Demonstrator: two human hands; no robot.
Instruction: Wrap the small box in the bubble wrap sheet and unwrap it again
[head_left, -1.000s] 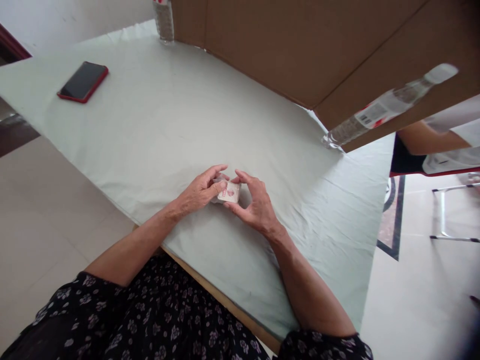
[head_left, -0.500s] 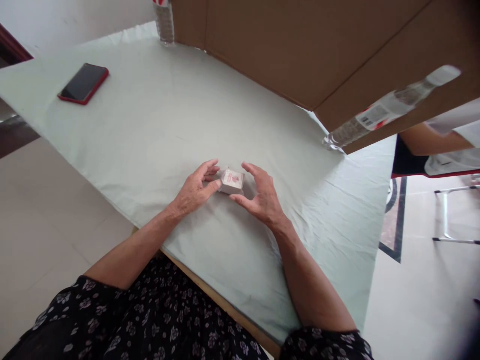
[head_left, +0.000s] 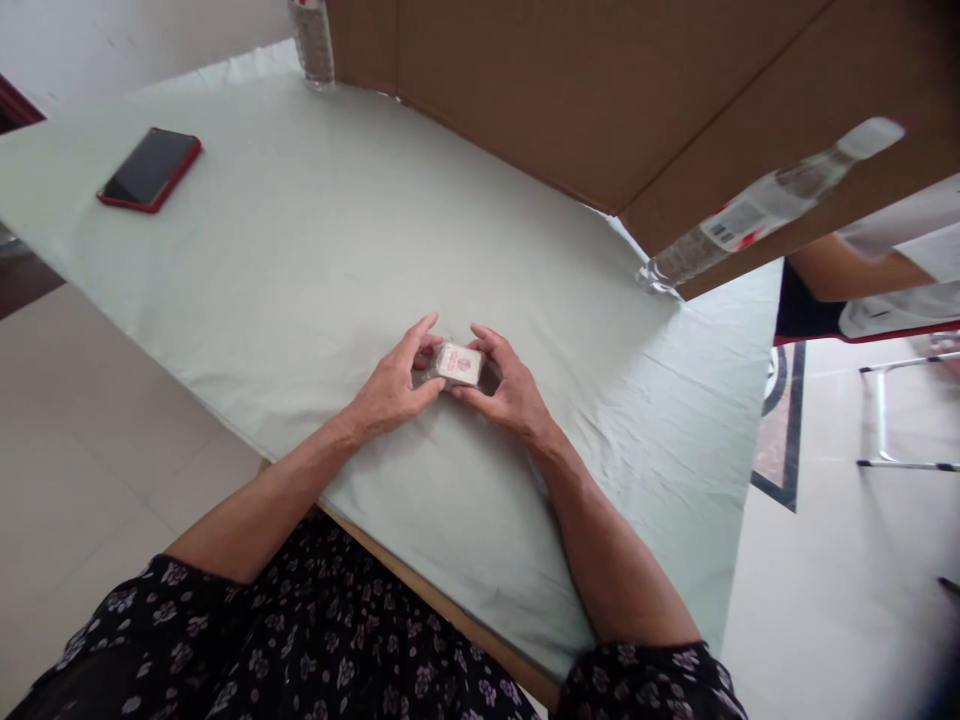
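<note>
Packet [head_left: 460, 364]: small, boxy, white with red print on its upper face, in clear wrap; sits between the two hands, near the person's edge of the counter. On the cloth or just above it, I can't tell.
Left hand [head_left: 394, 388]: half-open, fingers curved; thumb tip at the packet's near left corner, fingers beside its left end. Firm hold or light touch, can't say from here.
Right hand [head_left: 516, 395]: cupped about the packet's right end, thumb along the near side, fingertips by the far corner. Grip unclear to me.
Counter [head_left: 300, 250]: spread with pale green cloth, creased toward the right.
Phone [head_left: 150, 168]: dark screen up, red case, well apart at the far left.
Cardboard panel [head_left: 525, 90]: brown, creased, upright across the far side.
Bottles: one clear bottle [head_left: 313, 45] by the panel's left end; a second, labelled bottle [head_left: 742, 218] against its right part.
Clothing [head_left: 442, 640]: black, small pale flowers.
Beyond the panel: another person's bent arm [head_left: 862, 268], lower right; metal frame [head_left: 883, 420] on the floor.
</note>
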